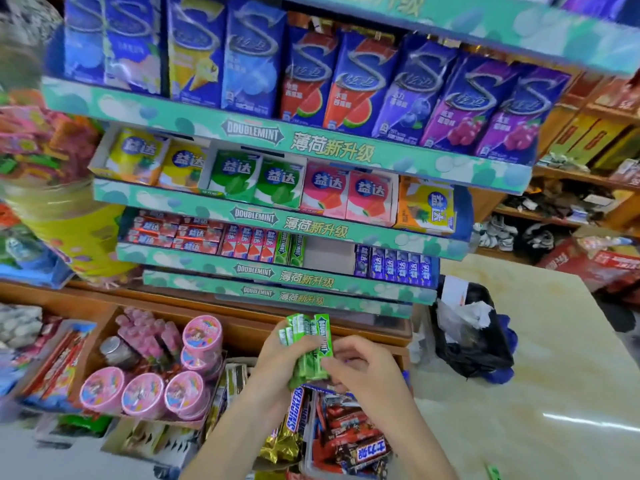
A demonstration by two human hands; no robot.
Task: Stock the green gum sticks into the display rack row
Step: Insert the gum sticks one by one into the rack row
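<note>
A bundle of several green Doublemint gum sticks (309, 344) stands upright in front of the rack, below its lowest shelf. My left hand (277, 358) wraps around the bundle from the left. My right hand (360, 365) pinches the rightmost stick from the right. On the third shelf of the display rack (311, 273), two green sticks (290, 250) stand between red gum sticks (247, 244) and an empty gap (329, 254). Purple gum sticks (394, 265) fill the right end of that row.
Upper shelves hold large blue, red and purple gum boxes (311, 77) and smaller gum packs (263, 180). Below my hands lie Snickers bars (296, 408) and other chocolates. Pink round tins (145, 393) sit to the left. A pale counter (536, 375) with a dark bag (471, 337) lies right.
</note>
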